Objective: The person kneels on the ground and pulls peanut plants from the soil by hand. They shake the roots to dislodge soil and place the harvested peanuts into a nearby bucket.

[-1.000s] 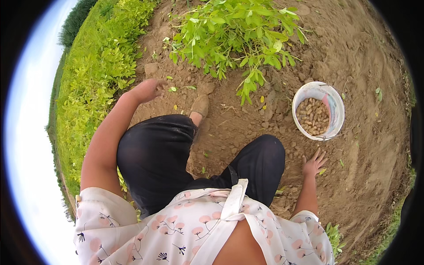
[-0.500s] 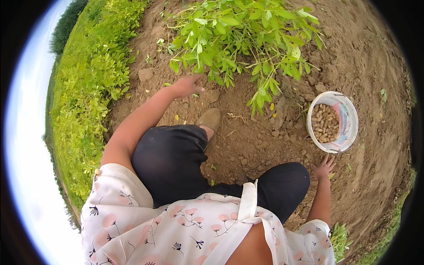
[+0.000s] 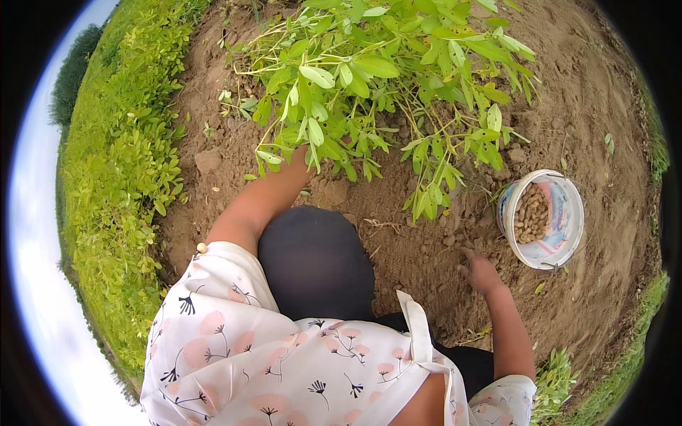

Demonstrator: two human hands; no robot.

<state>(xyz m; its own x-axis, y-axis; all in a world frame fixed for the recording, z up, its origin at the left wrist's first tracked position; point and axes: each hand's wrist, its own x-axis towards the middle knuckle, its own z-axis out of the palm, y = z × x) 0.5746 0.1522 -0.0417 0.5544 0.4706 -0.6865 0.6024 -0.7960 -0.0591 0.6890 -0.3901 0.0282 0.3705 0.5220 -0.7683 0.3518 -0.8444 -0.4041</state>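
Note:
A leafy green peanut plant point(image 3: 383, 78) stands or lies on the brown soil ahead of me. My left hand point(image 3: 300, 162) reaches in under its near left leaves. The foliage hides the fingers, so what they touch is not visible. My right hand point(image 3: 483, 273) is low over bare soil, left of the bucket and apart from it. Its visible fingers are spread, and I see nothing in them. The white bucket point(image 3: 574, 238) tilts a little and holds several peanuts in their shells point(image 3: 531, 213).
A row of green plants point(image 3: 117, 184) grows along the left. Clods lie in the loose soil point(image 3: 419, 259). By my right sleeve is another leafy clump point(image 3: 555, 376). My bent knee in dark trousers point(image 3: 316, 263) is between my arms.
My left hand has gone forward from the bare soil in under the leaves. My right hand has moved left, away from the bucket's near side. My body leans further forward.

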